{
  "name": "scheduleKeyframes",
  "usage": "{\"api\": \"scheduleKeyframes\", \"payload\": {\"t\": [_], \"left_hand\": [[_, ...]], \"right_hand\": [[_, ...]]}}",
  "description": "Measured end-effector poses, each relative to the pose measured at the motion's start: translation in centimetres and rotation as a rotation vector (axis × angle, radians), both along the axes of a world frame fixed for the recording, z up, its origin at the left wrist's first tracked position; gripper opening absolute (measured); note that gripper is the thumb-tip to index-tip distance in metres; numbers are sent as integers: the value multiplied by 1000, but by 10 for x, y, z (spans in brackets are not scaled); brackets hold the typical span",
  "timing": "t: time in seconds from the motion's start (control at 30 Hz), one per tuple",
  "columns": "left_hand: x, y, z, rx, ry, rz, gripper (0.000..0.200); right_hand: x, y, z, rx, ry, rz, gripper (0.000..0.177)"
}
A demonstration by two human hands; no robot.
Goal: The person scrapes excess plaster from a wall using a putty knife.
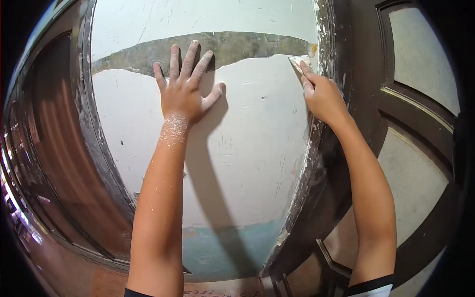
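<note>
My left hand (185, 91) lies with its fingers spread against the wall, its fingertips over a bare grey band (242, 45) and its palm by the white coating (247, 128) below. White dust covers its fingers and wrist. At the right edge of the wall panel, my right hand (321, 93) is closed round a scraper (296, 64), whose blade touches the wall where the white coating meets the grey band. Some white material shows beside the blade. The scraper's handle is mostly hidden in the hand.
A dark frame (316, 143) with flaked white edges borders the panel on the right, beside a brown panelled door (420, 106). Brown shutters (67, 133) stand at the left. Below the white coating runs a blue-green strip (222, 250).
</note>
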State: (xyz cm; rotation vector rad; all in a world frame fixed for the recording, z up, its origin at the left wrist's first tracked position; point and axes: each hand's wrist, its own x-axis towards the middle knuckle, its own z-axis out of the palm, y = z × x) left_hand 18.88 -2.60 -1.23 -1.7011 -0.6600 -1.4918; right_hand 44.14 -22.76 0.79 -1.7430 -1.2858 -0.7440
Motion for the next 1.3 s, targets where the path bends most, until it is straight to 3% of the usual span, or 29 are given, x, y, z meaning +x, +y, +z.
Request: {"api": "scheduleKeyframes", "payload": {"t": [1.3], "left_hand": [[0,3,-2,60,-54,-55,69]], "right_hand": [[11,9,-2,68,-134,1,45]]}}
